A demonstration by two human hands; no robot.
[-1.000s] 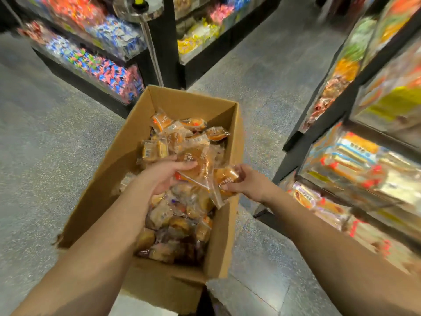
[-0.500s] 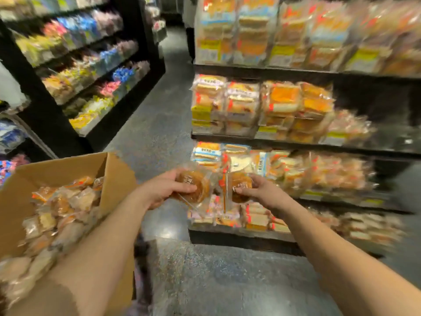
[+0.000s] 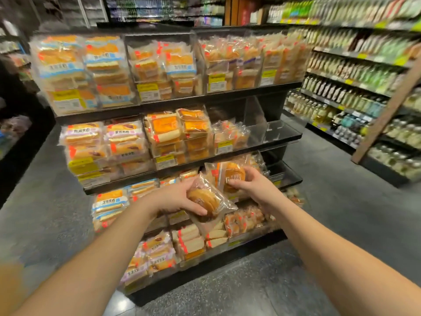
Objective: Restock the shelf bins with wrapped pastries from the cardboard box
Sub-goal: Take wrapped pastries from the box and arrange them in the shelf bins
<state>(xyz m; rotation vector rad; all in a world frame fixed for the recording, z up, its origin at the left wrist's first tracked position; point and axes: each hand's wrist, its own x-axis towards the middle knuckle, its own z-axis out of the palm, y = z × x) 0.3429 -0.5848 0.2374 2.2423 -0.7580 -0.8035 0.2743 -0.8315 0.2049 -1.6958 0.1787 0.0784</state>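
Both arms reach forward to a black shelf unit (image 3: 227,148) that stands in the middle of a shop aisle. The left hand (image 3: 175,198) is closed around a wrapped round pastry (image 3: 205,200); the thumb lies under the clear wrapper and the fingers are behind it. The right hand (image 3: 252,184) grips a second wrapped pastry (image 3: 232,174), which is golden and round, with the fingers curled over its lower edge. The two packets are just beside each other, and the right one is a little higher and farther. Both are held in front of the third level of the shelf, near a clear bin (image 3: 257,164) that already has similar pastries inside.

The shelf has four levels of clear bins full of wrapped cakes and sandwiches, with yellow price labels (image 3: 148,91) on the fronts. On the second level, the far right bin (image 3: 276,131) looks nearly empty. To the right, another long shelf (image 3: 355,87) carries bottles and bags, but it is blurred. The floor (image 3: 341,213) is grey and speckled. The cardboard box cannot be seen clearly.
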